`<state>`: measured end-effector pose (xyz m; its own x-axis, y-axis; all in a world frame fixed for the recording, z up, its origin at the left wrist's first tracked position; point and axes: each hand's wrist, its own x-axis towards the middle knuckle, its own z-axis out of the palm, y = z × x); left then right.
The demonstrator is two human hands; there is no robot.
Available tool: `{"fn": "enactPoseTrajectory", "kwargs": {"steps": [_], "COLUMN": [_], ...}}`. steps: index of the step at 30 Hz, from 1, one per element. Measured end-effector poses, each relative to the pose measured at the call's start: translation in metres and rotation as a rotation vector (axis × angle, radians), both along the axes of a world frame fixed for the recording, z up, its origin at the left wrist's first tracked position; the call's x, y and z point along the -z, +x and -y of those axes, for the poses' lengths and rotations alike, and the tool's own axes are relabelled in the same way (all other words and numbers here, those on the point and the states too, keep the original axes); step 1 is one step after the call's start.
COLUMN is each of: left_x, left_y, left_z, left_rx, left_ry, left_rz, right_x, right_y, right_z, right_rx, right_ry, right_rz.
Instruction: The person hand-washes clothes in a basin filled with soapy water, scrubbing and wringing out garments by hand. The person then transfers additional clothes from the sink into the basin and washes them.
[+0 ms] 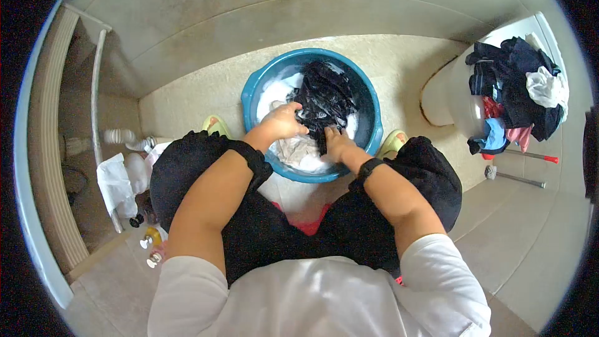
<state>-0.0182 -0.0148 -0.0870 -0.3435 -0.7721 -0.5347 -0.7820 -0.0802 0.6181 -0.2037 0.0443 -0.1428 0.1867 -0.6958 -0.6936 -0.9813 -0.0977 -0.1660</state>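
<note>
Between my feet stands a round blue basin (249,92) with white suds. Wet black cloth (326,90) lies in its upper and middle part, and pale cloth (298,151) lies lower left. My left hand (285,121) is over the left edge of the black cloth, fingers apart, just above the pale cloth. My right hand (337,144) rests with its fingertips on the lower edge of the black cloth, near the basin's lower right. Its fingers are spread.
A white toilet (440,97) at the right bears a heap of clothes (521,81). Two long handles lie below it. At the left are a metal rail (96,100), a white bag (116,184) and pump bottles (153,237). A wall rises behind the basin.
</note>
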Motion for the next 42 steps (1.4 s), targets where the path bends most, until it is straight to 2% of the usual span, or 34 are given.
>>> {"fn": "enactPoseTrajectory", "kwargs": {"steps": [1, 3, 5, 8, 10, 11, 12, 13, 14, 15, 16, 17, 18, 20, 21, 22, 23, 24, 25, 26, 27, 28, 29, 31, 33, 34, 35, 36, 37, 40, 41, 42], "left_x": [-0.002, 0.001, 0.007, 0.013, -0.005, -0.004, -0.008, -0.01, -0.036, -0.023, -0.019, -0.013, -0.01, -0.019, -0.024, -0.029, -0.038, -0.046, -0.051, -0.055, -0.063, -0.064, -0.063, -0.06, -0.061, -0.066, -0.063, -0.082, -0.098, -0.134, -0.152, -0.145], "left_y": [0.0, 0.002, 0.004, 0.003, -0.005, -0.002, -0.002, -0.005, -0.011, -0.011, -0.008, -0.006, -0.004, 0.001, 0.002, -0.001, -0.002, -0.001, -0.002, -0.003, -0.002, 0.0, 0.004, 0.01, 0.02, 0.029, 0.034, 0.033, 0.029, 0.007, 0.0, -0.003], "left_z": [0.0, 0.001, 0.003, 0.011, 0.019, 0.024, 0.029, 0.02, 0.011, 0.011, 0.009, 0.008, 0.005, -0.005, -0.011, -0.019, -0.026, -0.032, -0.037, -0.038, -0.035, -0.031, -0.023, -0.008, 0.012, 0.023, 0.025, 0.026, 0.025, 0.017, 0.007, 0.001], "left_rx": [-0.008, 0.024, 0.059, 0.062, -0.595, -0.625, -0.593, -0.595, -0.591, -0.557, -0.556, -0.666, -0.776, -0.746, -0.719, -0.633, -0.522, -0.412, -0.231, -0.052, 0.069, 0.065, 0.118, 0.151, 0.112, 0.097, 0.007, -0.086, -0.001, 0.387, 0.448, 0.307], "left_ry": [0.027, -0.01, -0.047, -0.15, 0.336, 0.668, 0.972, 0.816, 0.658, 0.545, 0.557, 0.543, 0.528, 0.547, 0.568, 0.468, 0.477, 0.484, 0.328, 0.171, 0.082, 0.085, 0.024, -0.108, -0.362, -0.526, -0.67, -0.613, -0.697, -0.797, -0.715, -0.663], "left_rz": [-0.014, 0.004, 0.019, 0.073, -0.414, -0.61, -0.955, -0.888, -0.818, -0.757, -0.809, -0.802, -0.793, -0.833, -0.878, -0.901, -0.918, -0.931, -0.92, -0.899, -0.83, -0.828, -0.847, -0.888, -0.687, -0.377, -0.146, -0.177, -0.239, -0.328, -0.317, -0.514], "right_x": [0.027, 0.023, 0.008, -0.036, -0.092, -0.12, -0.133, -0.129, -0.125, -0.122, -0.119, -0.111, -0.1, -0.061, -0.059, -0.055, -0.045, -0.033, -0.02, -0.026, -0.048, -0.066, -0.061, -0.053, -0.089, -0.108, -0.129, -0.149, -0.168, -0.198, -0.217, -0.231], "right_y": [-0.006, -0.006, -0.013, -0.007, 0.001, 0.008, 0.013, 0.018, 0.021, 0.021, 0.021, 0.016, 0.006, -0.022, -0.033, -0.043, -0.051, -0.055, -0.058, -0.057, -0.051, -0.046, -0.049, -0.059, -0.064, -0.066, -0.063, -0.058, -0.052, -0.021, -0.015, -0.01], "right_z": [0.003, 0.018, 0.029, 0.048, 0.048, 0.042, 0.034, 0.021, 0.01, 0.004, 0.0, 0.001, 0.003, 0.03, 0.038, 0.042, 0.044, 0.045, 0.046, 0.053, 0.054, 0.053, 0.056, 0.066, 0.069, 0.073, 0.071, 0.068, 0.063, 0.044, 0.038, 0.034], "right_rx": [0.062, 0.122, 0.087, 0.325, 0.189, 0.078, -0.028, -0.099, -0.169, -0.213, -0.256, -0.371, -0.323, 0.272, 0.378, 0.475, 0.472, 0.351, 0.229, 0.147, 0.222, 0.297, 0.298, 0.565, 0.698, 0.741, 0.664, 0.584, 0.517, 0.152, 0.087, 0.023], "right_ry": [-0.006, -0.011, 0.062, 0.034, -0.17, -0.28, -0.332, -0.354, -0.38, -0.335, -0.29, -0.308, -0.245, 0.178, -0.112, -0.397, -0.399, -0.525, -0.647, -0.475, -0.259, -0.043, -0.042, 0.014, -0.196, -0.26, -0.322, -0.384, -0.382, -0.481, -0.492, -0.501], "right_rz": [0.005, 0.01, 0.288, 0.807, 0.886, 0.957, 0.98, 0.978, 0.976, 0.978, 0.982, 0.999, 0.95, 0.764, 0.591, 0.408, 0.41, 0.457, 0.503, 0.81, 0.778, 0.738, 0.739, 0.789, 0.997, 1.073, 1.104, 1.133, 1.035, 1.142, 1.112, 1.079]}}
